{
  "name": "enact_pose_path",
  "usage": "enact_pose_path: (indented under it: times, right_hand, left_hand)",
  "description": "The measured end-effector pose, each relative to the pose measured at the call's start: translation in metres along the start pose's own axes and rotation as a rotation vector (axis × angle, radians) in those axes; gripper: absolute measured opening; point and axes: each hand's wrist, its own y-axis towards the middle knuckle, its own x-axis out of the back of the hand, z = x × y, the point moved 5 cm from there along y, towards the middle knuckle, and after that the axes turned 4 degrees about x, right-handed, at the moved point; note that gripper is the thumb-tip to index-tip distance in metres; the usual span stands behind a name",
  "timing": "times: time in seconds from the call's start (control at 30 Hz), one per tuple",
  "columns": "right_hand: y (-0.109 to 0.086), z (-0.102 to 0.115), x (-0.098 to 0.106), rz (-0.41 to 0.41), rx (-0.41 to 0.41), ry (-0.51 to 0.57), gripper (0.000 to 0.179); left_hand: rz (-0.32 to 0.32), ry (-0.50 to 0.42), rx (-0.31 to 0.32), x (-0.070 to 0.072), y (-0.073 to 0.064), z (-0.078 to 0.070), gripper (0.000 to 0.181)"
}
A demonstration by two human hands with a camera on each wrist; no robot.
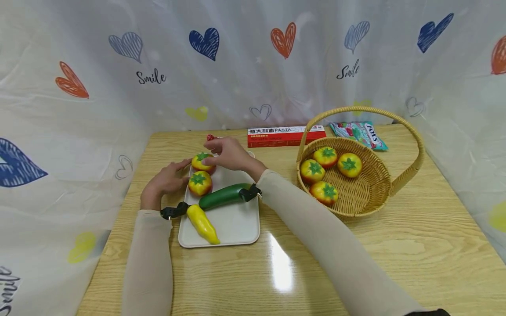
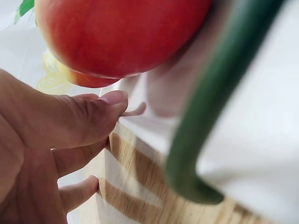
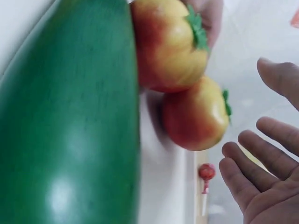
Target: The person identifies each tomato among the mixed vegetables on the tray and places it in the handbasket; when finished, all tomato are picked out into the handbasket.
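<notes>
On the white tray lie two red-and-yellow toy fruits with green leafy tops, a far fruit and a near fruit. Below them are a green cucumber and a yellow pepper. My left hand is at the tray's left edge, fingers extended beside the two fruits; the left wrist view shows its thumb just below a fruit and nothing gripped. Over the far fruit hovers my right hand, its fingers spread and apart from the fruit in the right wrist view.
To the right stands a wicker basket with a tall handle, holding several similar fruits. Behind are a red pasta box and a teal snack bag. A red lollipop lies beyond the tray's far edge. A patterned curtain encloses the table.
</notes>
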Motion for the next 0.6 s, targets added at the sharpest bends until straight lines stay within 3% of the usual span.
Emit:
enact_pose_path:
  times: [0.33,0.6]
  right_hand:
    - [0.012,-0.015,-0.020,0.020,-0.113,-0.025,0.060]
    - [0.009,-0.013,-0.019,-0.005,-0.080,-0.018,0.058]
  left_hand:
    - [0.003,-0.010,-0.003,0.000,0.000,0.001,0.075]
    - [-0.002,-0.005,-0.017,0.001,0.000,0.000,0.073]
